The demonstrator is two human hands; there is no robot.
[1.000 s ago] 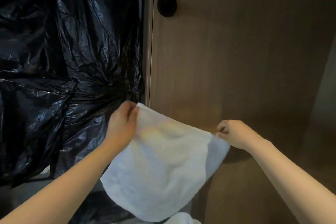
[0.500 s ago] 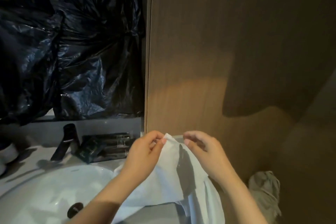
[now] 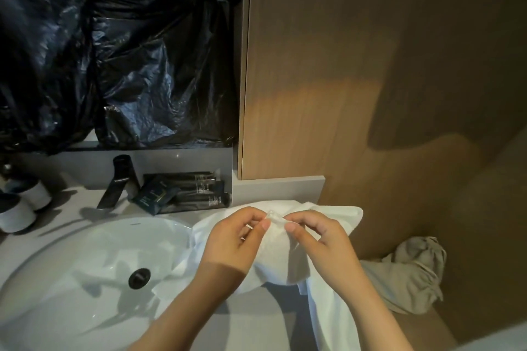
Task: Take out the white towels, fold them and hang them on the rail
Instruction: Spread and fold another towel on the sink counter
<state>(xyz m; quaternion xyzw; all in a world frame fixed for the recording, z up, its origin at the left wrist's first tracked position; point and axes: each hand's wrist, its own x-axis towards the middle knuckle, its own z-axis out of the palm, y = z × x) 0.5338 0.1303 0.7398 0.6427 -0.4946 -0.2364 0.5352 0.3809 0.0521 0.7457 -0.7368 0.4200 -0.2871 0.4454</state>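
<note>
Both hands pinch the white towel (image 3: 288, 253).
Left hand (image 3: 233, 242) and right hand (image 3: 319, 239) hold its edge together beside the sink (image 3: 85, 279).

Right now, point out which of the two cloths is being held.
The white towel, by the basin: the left hand and right hand both pinch its top edge. The beige cloth lies bunched to the right, untouched.

The towel (image 3: 278, 258) is plain white, like the sink basin (image 3: 85, 288), whose drain plug (image 3: 139, 278) is black. Glossy black plastic sheeting (image 3: 114, 51) fills the far left. The panel (image 3: 313, 65) beside it is brown wood grain. The tabletop (image 3: 256, 322) is grey, and the crumpled cloth (image 3: 410, 273) on the right is beige.
</note>
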